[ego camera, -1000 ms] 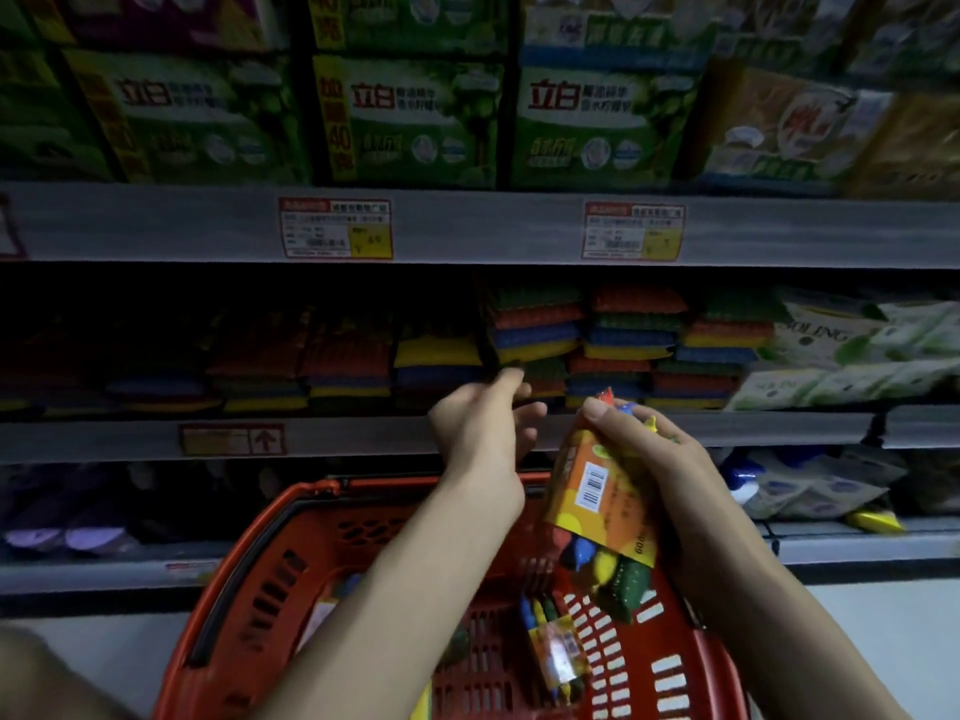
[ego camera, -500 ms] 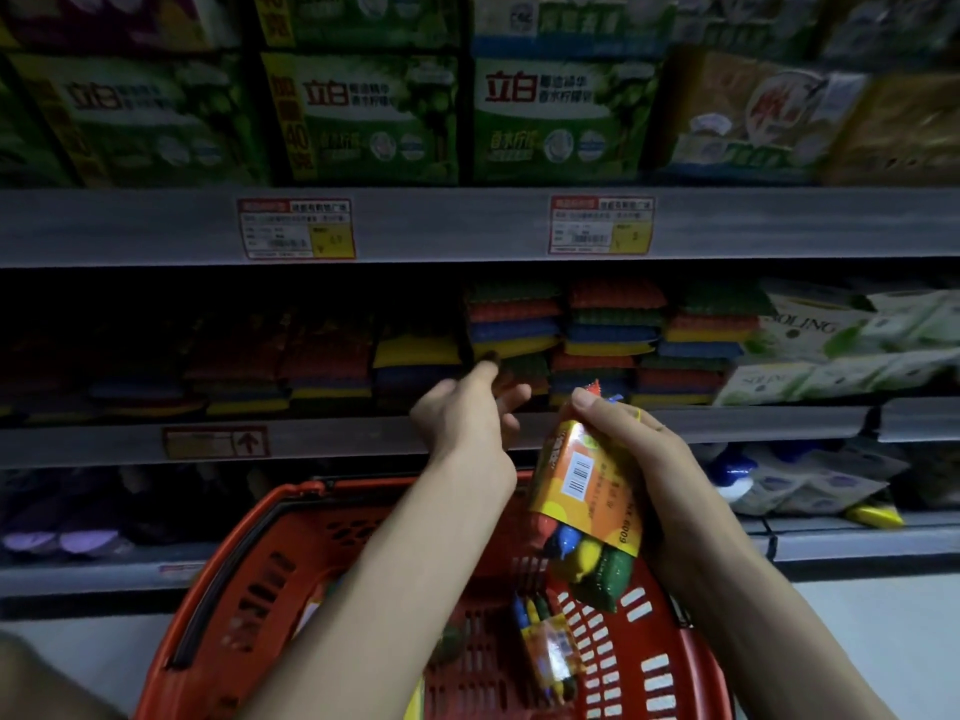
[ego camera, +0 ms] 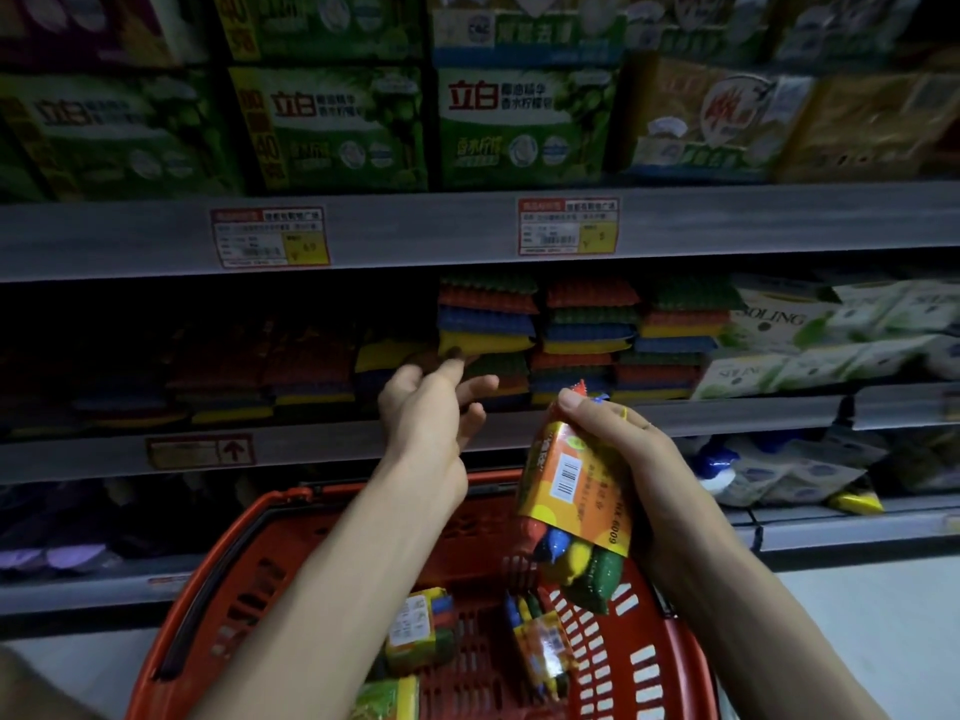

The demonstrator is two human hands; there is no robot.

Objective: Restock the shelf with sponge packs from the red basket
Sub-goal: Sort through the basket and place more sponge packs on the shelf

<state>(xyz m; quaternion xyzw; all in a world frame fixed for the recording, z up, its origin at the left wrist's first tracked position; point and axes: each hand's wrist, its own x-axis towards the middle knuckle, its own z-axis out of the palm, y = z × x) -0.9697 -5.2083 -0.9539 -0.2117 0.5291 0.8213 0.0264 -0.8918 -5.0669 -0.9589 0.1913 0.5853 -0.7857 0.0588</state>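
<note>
My right hand [ego camera: 618, 449] grips a sponge pack [ego camera: 574, 491] with an orange label and barcode, held upright above the red basket [ego camera: 249, 574]. My left hand [ego camera: 431, 413] reaches with relaxed, spread fingers toward the stacked sponge packs [ego camera: 488, 324] on the middle shelf [ego camera: 332, 449], its fingertips at the edge of the stack and holding nothing. Three more sponge packs lie in the basket: one [ego camera: 418, 634] under my left forearm, one [ego camera: 540, 646] to its right, and one [ego camera: 387, 698] at the bottom edge.
Green detergent bags [ego camera: 524, 127] fill the upper shelf, with price tags [ego camera: 569, 226] on its rail. White wipe packs [ego camera: 810, 335] sit right of the sponge stacks. Darker, lower sponge stacks [ego camera: 234, 376] lie to the left. Bagged goods [ego camera: 779, 470] fill the lower shelf.
My left hand has moved further up and in toward the sponge stacks, fingers spreading. The right hand still holds the pack in about the same place.
</note>
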